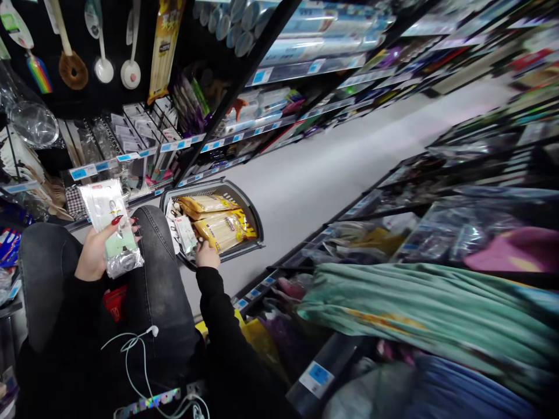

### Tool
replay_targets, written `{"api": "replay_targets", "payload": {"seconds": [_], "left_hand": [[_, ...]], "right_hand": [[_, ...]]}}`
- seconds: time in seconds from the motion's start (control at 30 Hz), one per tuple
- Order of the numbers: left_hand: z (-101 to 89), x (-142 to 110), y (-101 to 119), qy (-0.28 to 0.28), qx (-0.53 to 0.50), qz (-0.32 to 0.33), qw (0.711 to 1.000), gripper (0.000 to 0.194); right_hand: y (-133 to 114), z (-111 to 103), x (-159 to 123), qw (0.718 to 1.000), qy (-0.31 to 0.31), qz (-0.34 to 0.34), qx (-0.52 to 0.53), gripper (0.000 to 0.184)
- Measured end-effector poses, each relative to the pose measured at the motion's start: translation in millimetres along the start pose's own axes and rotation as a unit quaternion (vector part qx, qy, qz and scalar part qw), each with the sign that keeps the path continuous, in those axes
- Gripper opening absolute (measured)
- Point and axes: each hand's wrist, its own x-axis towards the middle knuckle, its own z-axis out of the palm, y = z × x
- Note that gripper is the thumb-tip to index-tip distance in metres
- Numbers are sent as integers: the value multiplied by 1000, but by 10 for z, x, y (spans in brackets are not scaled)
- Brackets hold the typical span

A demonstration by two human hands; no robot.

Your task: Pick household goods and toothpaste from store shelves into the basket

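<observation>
My left hand [96, 249] is closed around several flat carded packets [114, 224] in clear plastic, white at the top and pale green lower down. Their contents are too small to make out. My right hand [207, 255] reaches into the near side of a dark shopping basket [261, 224] on the floor, fingers curled beside a white carded packet [185, 234]. What those fingers grip, if anything, is hidden. Large yellow packs [222, 230] of pale sticks, which look like disposable chopsticks, lie in the basket.
Shelves with price tags [85, 172] and hanging brushes [73, 70] stand at the left. On the right, a rack holds green bagged goods [419, 302]. A grey aisle floor [301, 169] runs between them. White earphones [152, 331] hang over my lap.
</observation>
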Motion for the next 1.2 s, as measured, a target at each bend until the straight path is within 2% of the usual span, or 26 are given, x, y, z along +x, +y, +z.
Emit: {"api": "replay_targets", "payload": {"seconds": [0.1,0.17,0.2,0.27,0.3,0.33,0.37,0.43,0.57,0.67,0.77,0.83,0.97,1.1,1.2], "left_hand": [[3,7,-26,0,5,-5,1000,24],[13,8,-46,-2,7,-10,1000,25],[21,7,-59,-3,7,-13,1000,26],[46,3,-92,-11,7,-23,1000,27],[62,0,-113,-14,6,-27,1000,27],[80,-4,-137,-17,5,-29,999,27],[99,-8,-163,-18,4,-31,999,27],[136,-17,-213,-12,4,-31,999,27],[164,-28,-273,5,-2,-10,1000,31],[140,-20,-266,-5,-9,-12,1000,30],[113,-3,-238,1,-33,-34,999,28],[111,3,-222,8,-46,-49,998,28],[138,-19,-196,8,-53,-61,997,27],[124,-42,-139,-7,-41,-57,998,25],[76,-30,-88,-21,-39,-46,998,24]], "right_hand": [[-158,-232,-142,1000,18,-18,-11,33],[-306,-433,-291,992,-7,-94,82,29],[-393,-541,-390,975,-40,-147,165,29],[-585,-760,-630,901,-121,-246,337,30],[-684,-863,-763,862,-153,-282,392,31],[-781,-957,-894,836,-173,-310,418,32],[-873,-1039,-1017,825,-181,-331,421,32],[-1026,-1151,-1214,831,-173,-355,392,30],[-1173,-1167,-1369,852,-158,-342,363,35],[-1181,-1065,-1368,851,-166,-316,385,33],[-1170,-950,-1351,844,-135,-297,426,29],[-1167,-899,-1332,838,-112,-271,461,29],[-1151,-904,-1243,814,-122,-221,522,30],[-1082,-1034,-1171,791,-82,-225,564,31],[-1010,-1159,-1253,777,-70,-237,579,31]]}}
